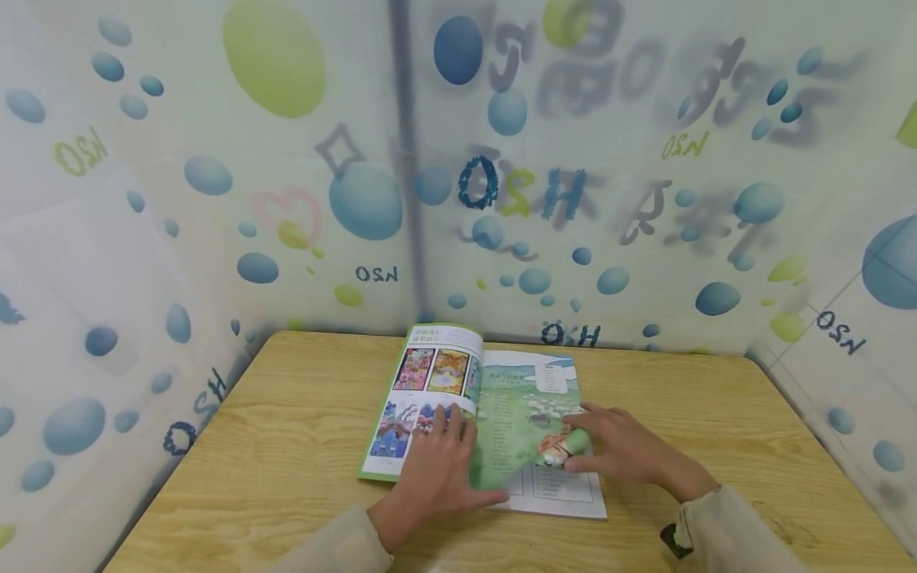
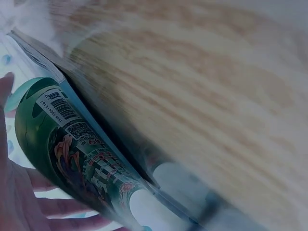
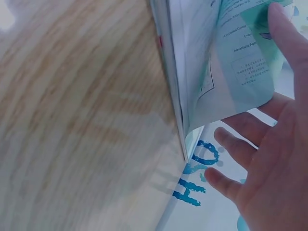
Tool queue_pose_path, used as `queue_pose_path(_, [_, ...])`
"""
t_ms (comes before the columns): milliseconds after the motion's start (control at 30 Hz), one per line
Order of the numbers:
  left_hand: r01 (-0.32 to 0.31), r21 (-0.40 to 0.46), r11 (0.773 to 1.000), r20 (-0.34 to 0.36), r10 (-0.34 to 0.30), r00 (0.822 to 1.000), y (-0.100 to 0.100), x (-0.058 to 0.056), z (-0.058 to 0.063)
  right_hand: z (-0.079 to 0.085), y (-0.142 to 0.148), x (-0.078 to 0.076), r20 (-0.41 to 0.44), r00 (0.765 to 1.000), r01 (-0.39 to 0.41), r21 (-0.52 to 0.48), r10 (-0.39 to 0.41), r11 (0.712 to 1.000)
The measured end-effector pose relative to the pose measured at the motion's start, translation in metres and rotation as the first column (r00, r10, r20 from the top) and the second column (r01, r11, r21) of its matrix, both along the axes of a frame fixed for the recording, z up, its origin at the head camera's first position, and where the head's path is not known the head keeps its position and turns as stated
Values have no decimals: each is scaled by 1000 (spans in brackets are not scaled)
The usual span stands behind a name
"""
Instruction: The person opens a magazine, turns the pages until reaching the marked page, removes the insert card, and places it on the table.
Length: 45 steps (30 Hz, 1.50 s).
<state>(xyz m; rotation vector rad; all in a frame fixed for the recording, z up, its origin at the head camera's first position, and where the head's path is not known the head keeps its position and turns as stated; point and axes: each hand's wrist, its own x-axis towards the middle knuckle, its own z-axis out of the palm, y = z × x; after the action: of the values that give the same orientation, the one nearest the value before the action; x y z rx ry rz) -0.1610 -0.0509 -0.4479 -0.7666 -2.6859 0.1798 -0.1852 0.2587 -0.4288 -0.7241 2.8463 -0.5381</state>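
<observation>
An open magazine (image 1: 444, 338) lies on the table, its left page showing colorful pictures and its right side a green illustrated page (image 1: 512, 438). My left hand (image 1: 437, 469) rests on the left page with fingers spread and thumb stretched over the lower right side. Seen from the left wrist, the green cover (image 2: 72, 139) with a barcode bows upward, fingers beyond it. At the right edge, my right hand (image 1: 626, 450) pinches the green page between thumb and fingers. This page (image 3: 245, 72) bends up from the sheets below in the right wrist view, exposing a white page with boxed text underneath.
The wooden table (image 1: 286, 446) extends to both sides of the magazine. Behind it and at the sides hang pale curtains (image 1: 616, 159) printed with blue and green spots and lettering. A dark watch-like object (image 1: 676, 541) sits at the right sleeve cuff.
</observation>
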Motion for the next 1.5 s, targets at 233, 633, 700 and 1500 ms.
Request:
queue_pose_path(233, [-1,-15,1000,-14,1,1000,-2,0,1,9,3,2,-2,1000,28,-41,-28,999])
queue_pose_path(633, [24,27,999,24,-25,999,-8,-4,6,19,17,0,-20,991,124,-190,-130,974])
queue_pose_path(700, [26,37,999,32,-27,999,-9,-4,8,18,19,0,-29,987,150,-156,-156,976])
queue_pose_path(1500, [186,-184,965,-134,-212,968,-18,-13,18,-6,12,10,126,988,-90,41,84,995])
